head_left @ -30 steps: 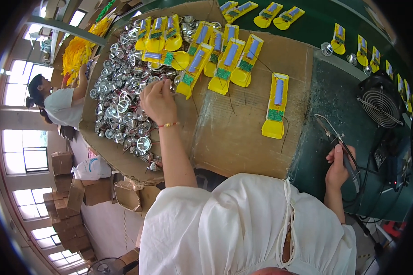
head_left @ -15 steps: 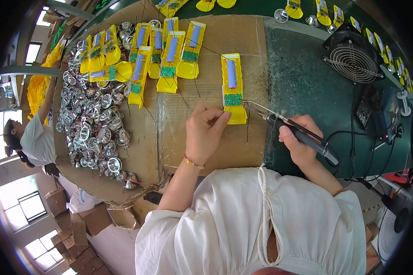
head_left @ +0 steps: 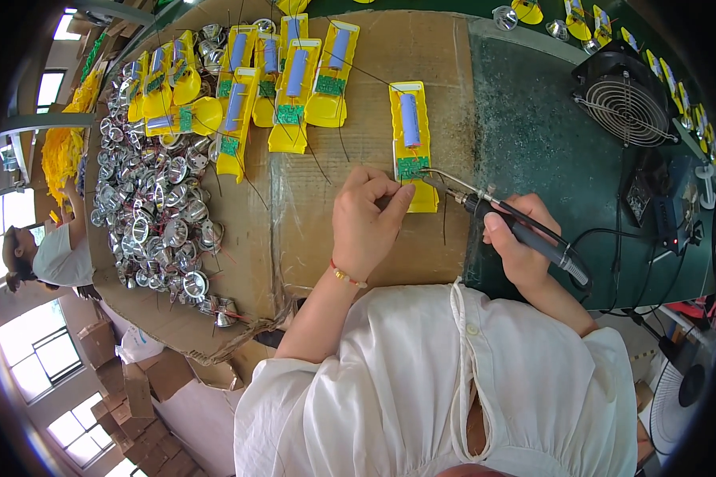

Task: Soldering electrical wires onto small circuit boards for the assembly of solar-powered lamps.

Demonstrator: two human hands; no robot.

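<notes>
In front of me a yellow plastic flashlight housing (head_left: 423, 202) lies on the cardboard, with a purple battery cell (head_left: 409, 121) and a small green circuit board (head_left: 408, 167) in it. My right hand (head_left: 520, 248) grips a soldering iron (head_left: 542, 245) by its dark handle. A thin metal tube runs along the iron, and its end meets the tip at the board's right part. My left hand (head_left: 366, 219) is pinched at the board's lower left, thumb against forefinger. Whatever sits between those fingertips is too small to make out. Thin dark wires extend from the housing.
Several similar yellow housings (head_left: 296, 95) lie to the upper left, beside a heap of silvery reflector cups (head_left: 155, 207). A fan with a wire guard (head_left: 627, 111) stands at the right. Cables (head_left: 617, 238) trail across the green tabletop. Further left, a person (head_left: 60, 254) is at work.
The view has shifted a little, so the table's things sit slightly differently. Both hands stay close to the circuit board, the iron's tip still at it. The other person's arm has lowered.
</notes>
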